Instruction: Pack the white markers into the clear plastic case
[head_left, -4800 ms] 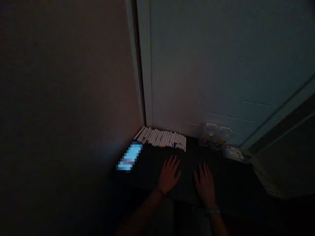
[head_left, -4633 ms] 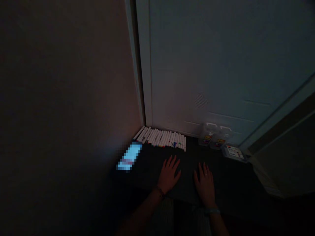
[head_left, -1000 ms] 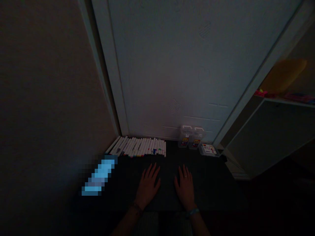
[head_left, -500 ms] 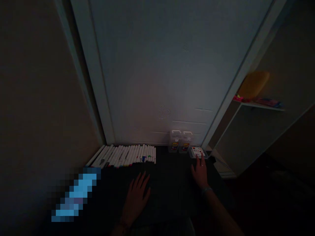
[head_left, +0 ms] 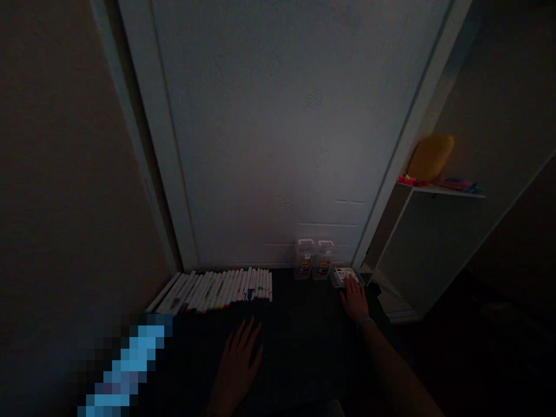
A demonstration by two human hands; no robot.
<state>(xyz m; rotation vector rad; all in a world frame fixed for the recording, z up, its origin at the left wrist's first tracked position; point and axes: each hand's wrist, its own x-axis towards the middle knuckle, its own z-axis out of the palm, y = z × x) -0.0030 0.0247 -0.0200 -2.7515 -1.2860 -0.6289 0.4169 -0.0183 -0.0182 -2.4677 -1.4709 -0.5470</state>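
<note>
- I view a pale panel (head_left: 243, 145), upper centre.
- A dark tabletop (head_left: 299, 341) spans the lower centre.
- White markers (head_left: 221, 291) lie in a row, lower left of centre.
- Left hand (head_left: 238, 362), bottom centre: released, fingers spread.
- Two clear cases (head_left: 304, 259) stand lower right of centre.
- Right hand (head_left: 357, 302), lower right: fingers over the flat case (head_left: 341, 274); I cannot tell whether it grips.
- Flat case: beside the standing pair.

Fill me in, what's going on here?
A person's right hand has its fingers over the flat clear plastic case; whether it grips is too dim to tell. The left hand is spread, palm down, at the dark table, holding nothing visible. White markers lie in a row at the back, left of two upright clear handled cases.
</note>
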